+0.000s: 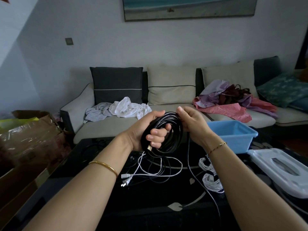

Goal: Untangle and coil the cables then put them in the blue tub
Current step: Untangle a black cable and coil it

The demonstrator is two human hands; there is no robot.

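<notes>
1. While the left hand (139, 128) grips one side of the black cable coil (175, 139), its fingers (156, 132) are curled through the centre of the ring and closed round the stacked loops.
2. The right hand (193, 122) pinches the top of the coil's other side between its thumb and fingers (180, 110).
3. The coil is held upright in the air above the middle of the desk (150, 205). A gold-tipped connector (149, 147) pokes out just below the left fingers.
4. A free tail of the same black cable hangs from under the right hand down to the desk and runs toward its near edge.
5. The blue tub (233, 142) stands at the desk's far right corner, just behind the right wrist.
6. A loose white cable (126, 176) with a two-pin plug lies on the desk below the coil, tangled with thin black leads.
7. Two coiled white cables (212, 181) lie just beside the right forearm.
8. A pale plastic lid (260, 157) rests at the desk's right edge.
</notes>
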